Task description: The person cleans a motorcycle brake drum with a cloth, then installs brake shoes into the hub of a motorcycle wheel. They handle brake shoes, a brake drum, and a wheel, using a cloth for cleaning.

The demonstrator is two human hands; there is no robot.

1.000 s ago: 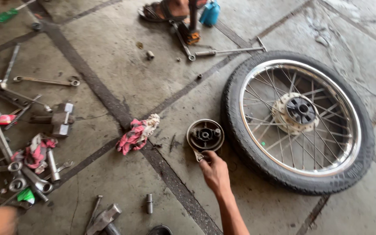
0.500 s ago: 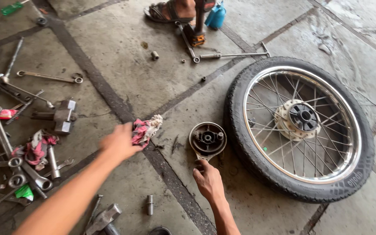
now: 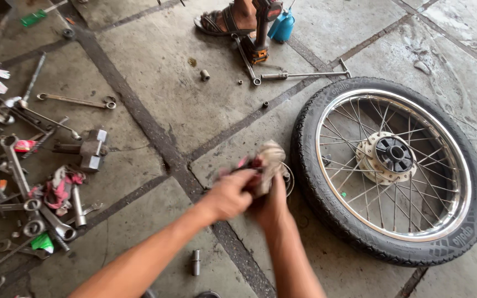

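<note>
My left hand [image 3: 230, 194] grips a dirty pink and white rag [image 3: 266, 156] and presses it against a round metal brake drum plate [image 3: 288, 177], which is mostly hidden behind the rag and my hands. My right hand [image 3: 269, 205] is under the rag and holds the plate from below, just above the concrete floor. A spoked motorcycle wheel [image 3: 393, 165] with its black tyre lies flat on the floor directly to the right of my hands.
Spanners, sockets and a hammer [image 3: 84, 149] lie scattered on the left with another pink rag [image 3: 59, 187]. A small metal sleeve [image 3: 195, 262] stands near my left forearm. Another person's sandalled foot [image 3: 224, 21], a blue bottle [image 3: 281, 26] and a T-handle wrench [image 3: 305, 74] are at the top.
My left hand picked the rag up off the floor and brought it to the plate. My right hand lifted the plate off the floor into the rag.
</note>
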